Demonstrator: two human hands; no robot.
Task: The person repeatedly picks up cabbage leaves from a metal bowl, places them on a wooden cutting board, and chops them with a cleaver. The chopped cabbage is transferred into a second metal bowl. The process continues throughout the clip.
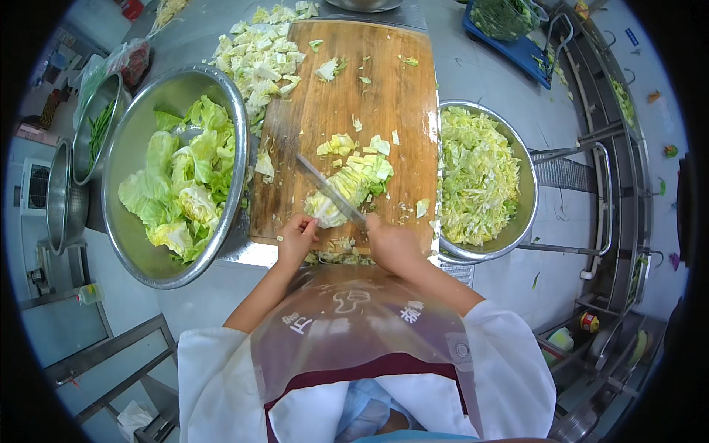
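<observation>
A partly sliced head of leafy lettuce or cabbage (354, 185) lies on the wooden cutting board (354, 77). My right hand (392, 241) grips a knife (331, 188), whose blade lies across the leaves and points up to the left. The fingers of my left hand (302, 232) are bent at the near left end of the head, touching it. Cut pieces (336, 145) are scattered on the board just beyond the head. Chopped cabbage (263, 55) is heaped at the board's far left edge.
At left stands a large metal bowl (111, 216) of whole leaves. A metal bowl (533, 205) of shredded leaves is close against the board's right side. Farther right are a blue scale (518, 55) with a clear basket on it and metal racks (612, 149).
</observation>
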